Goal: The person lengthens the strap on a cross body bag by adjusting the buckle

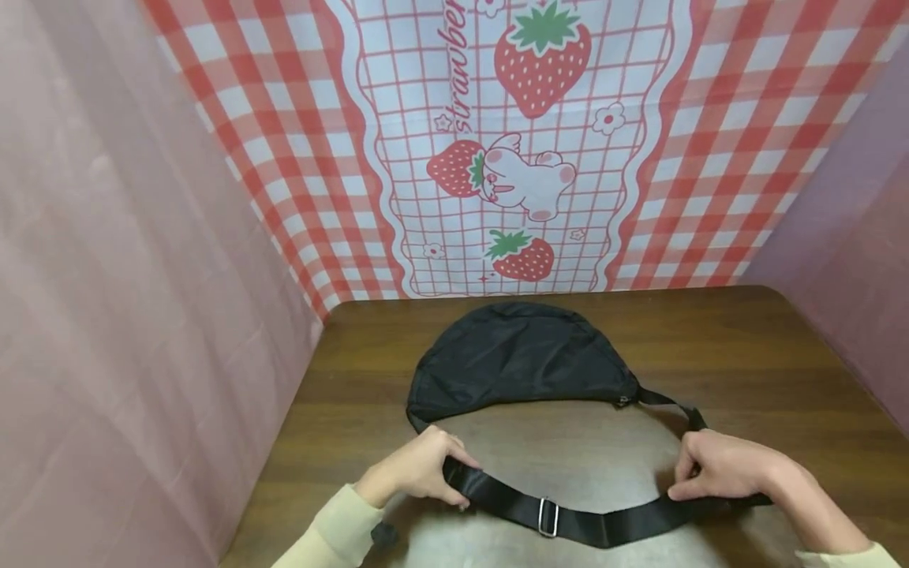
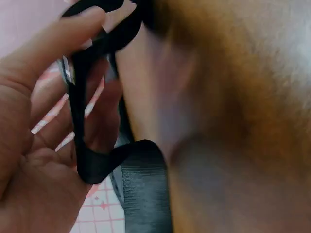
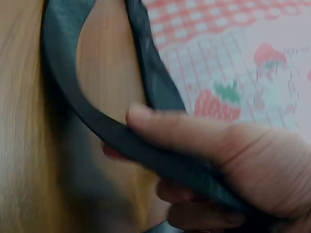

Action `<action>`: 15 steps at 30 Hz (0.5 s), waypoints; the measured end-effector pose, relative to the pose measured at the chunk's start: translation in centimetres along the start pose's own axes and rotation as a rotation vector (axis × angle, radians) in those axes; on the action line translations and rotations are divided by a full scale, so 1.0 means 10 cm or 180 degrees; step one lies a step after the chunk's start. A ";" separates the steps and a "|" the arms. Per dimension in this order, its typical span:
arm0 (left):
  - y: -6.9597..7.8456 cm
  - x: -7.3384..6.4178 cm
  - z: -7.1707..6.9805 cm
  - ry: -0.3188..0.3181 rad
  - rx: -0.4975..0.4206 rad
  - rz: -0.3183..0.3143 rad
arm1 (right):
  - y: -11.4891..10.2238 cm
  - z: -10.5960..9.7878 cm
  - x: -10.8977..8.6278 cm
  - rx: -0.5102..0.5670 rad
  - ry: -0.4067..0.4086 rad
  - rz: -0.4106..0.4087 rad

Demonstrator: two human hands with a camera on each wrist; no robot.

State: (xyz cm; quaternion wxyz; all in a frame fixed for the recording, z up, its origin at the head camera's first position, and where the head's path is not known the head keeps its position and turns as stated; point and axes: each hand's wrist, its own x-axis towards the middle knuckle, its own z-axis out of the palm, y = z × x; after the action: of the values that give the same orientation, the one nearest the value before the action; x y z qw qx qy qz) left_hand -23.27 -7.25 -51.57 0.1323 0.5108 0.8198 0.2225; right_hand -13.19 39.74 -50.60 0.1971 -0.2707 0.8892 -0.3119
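Observation:
A black half-moon waist bag (image 1: 518, 355) lies on the wooden table, its curved side toward the back. From its two ends a wide black strap (image 1: 504, 497) loops round to the front, with a metal slider (image 1: 548, 517) near the middle. My left hand (image 1: 426, 465) grips the strap left of the slider; in the left wrist view the strap (image 2: 148, 189) bends through between thumb and fingers. At the right, my right hand (image 1: 731, 469) pinches the strap, thumb on top and fingers beneath in the right wrist view, where the strap (image 3: 104, 124) curves away from the hand.
The brown wooden table (image 1: 369, 339) ends at a strawberry-patterned checked cloth (image 1: 383, 158) hanging behind it. Pink curtains (image 1: 142, 276) stand at the left, and a mauve one (image 1: 845, 237) at the right. A small dark piece (image 1: 384, 535) shows beside the left sleeve.

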 end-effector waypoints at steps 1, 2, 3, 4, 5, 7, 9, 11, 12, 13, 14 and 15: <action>-0.01 0.00 0.02 0.0017 0.0073 -0.0032 | 0.05 0.02 -0.01 -0.0064 0.0082 0.0114; -0.01 0.00 0.04 0.0021 0.0136 -0.0093 | 0.09 0.03 -0.02 -0.0106 0.0152 0.0229; -0.02 0.00 0.05 0.0019 0.0186 -0.0139 | 0.14 0.04 -0.04 -0.0107 0.0213 0.0328; -0.03 -0.01 0.05 0.0023 0.0210 -0.0141 | 0.18 0.04 -0.05 -0.0133 0.0290 0.0410; -0.05 -0.02 0.04 0.0024 0.0176 -0.0120 | 0.22 0.03 -0.07 -0.0200 0.0417 0.0432; -0.09 -0.05 -0.03 0.0150 0.0021 -0.0040 | 0.26 -0.01 -0.09 -0.0508 0.0821 0.0429; -0.13 -0.07 -0.15 0.0458 -0.0130 -0.0046 | 0.27 -0.08 -0.10 -0.0934 0.1338 0.0426; -0.19 -0.09 -0.28 0.0828 -0.0167 -0.0210 | 0.25 -0.15 -0.09 -0.1260 0.1779 0.0475; -0.21 -0.09 -0.33 0.0971 -0.0157 -0.0375 | 0.23 -0.19 -0.06 -0.1325 0.1855 0.0495; -0.23 -0.10 -0.38 0.1036 -0.0164 -0.0596 | 0.20 -0.22 -0.02 -0.1334 0.1837 0.0440; -0.25 -0.10 -0.42 0.1007 -0.0134 -0.0834 | 0.17 -0.24 0.03 -0.1317 0.1762 0.0384; -0.27 -0.11 -0.44 0.0889 -0.0100 -0.1045 | 0.15 -0.25 0.09 -0.1256 0.1633 0.0306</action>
State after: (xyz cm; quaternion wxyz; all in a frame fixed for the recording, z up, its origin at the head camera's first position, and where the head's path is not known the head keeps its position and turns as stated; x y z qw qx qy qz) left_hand -26.84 -10.23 -49.13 0.0598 0.3325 0.8988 0.2793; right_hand -15.76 41.25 -49.90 -0.0752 -0.1740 0.9649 -0.1819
